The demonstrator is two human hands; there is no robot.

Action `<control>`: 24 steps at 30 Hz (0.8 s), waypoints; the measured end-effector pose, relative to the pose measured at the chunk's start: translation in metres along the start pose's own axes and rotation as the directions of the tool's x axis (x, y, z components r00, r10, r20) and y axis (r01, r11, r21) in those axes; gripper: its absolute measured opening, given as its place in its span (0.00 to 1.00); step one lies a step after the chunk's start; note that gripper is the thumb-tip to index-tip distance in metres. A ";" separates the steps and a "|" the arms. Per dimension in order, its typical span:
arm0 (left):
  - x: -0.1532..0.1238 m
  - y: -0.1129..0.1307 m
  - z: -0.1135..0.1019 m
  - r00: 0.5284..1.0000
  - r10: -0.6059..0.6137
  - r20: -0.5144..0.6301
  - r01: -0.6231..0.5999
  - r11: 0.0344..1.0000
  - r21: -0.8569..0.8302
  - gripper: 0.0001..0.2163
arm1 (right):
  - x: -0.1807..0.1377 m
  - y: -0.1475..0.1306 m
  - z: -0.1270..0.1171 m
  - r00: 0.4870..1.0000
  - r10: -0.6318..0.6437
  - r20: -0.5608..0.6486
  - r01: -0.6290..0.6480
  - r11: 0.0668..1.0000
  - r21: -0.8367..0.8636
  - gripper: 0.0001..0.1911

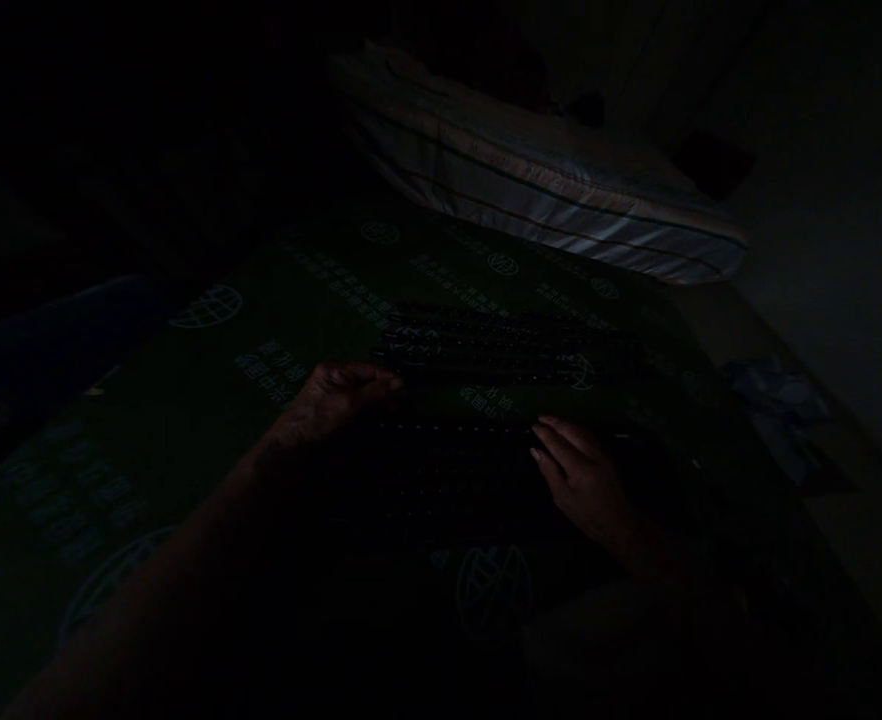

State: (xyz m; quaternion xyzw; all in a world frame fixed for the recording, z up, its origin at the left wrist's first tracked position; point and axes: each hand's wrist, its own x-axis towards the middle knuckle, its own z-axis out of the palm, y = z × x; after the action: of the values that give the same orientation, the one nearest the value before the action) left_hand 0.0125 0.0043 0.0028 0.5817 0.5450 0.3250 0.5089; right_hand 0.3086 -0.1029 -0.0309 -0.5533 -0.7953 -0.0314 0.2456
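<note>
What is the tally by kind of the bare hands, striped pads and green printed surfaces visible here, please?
Bare hands: 2 (left hand, right hand)
Striped pad: 1
Green printed surface: 1
Total: 4
The dark dotted pieces by the hands are too dim to count.

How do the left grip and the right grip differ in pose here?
The left grip has its fingertips bunched, pointing rightward; the right grip has fingers slightly apart, pointing up-left. The left grip sits higher in view, the right grip lower. Both are bare; whether either holds anything is too dark to tell.
</note>
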 end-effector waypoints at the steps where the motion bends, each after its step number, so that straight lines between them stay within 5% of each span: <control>1: 0.000 0.000 0.000 1.000 -0.001 0.001 0.001 1.000 0.003 0.10 | -0.001 -0.001 0.001 1.000 -0.010 0.007 0.010 1.000 -0.013 0.14; 19: -0.002 0.005 -0.006 0.999 -0.051 -0.001 0.050 0.994 0.100 0.12 | 0.001 -0.008 0.008 1.000 0.013 -0.002 -0.013 0.999 -0.040 0.14; 24: -0.001 0.003 -0.008 0.998 -0.063 0.004 0.063 0.996 0.066 0.11 | 0.003 -0.003 0.000 0.989 0.121 -0.089 -0.114 0.991 0.075 0.15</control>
State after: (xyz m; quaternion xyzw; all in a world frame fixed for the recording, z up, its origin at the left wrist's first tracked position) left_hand 0.0059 0.0052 0.0079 0.5818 0.5718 0.2888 0.5011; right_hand 0.3050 -0.1019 -0.0288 -0.5883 -0.7496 -0.0150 0.3030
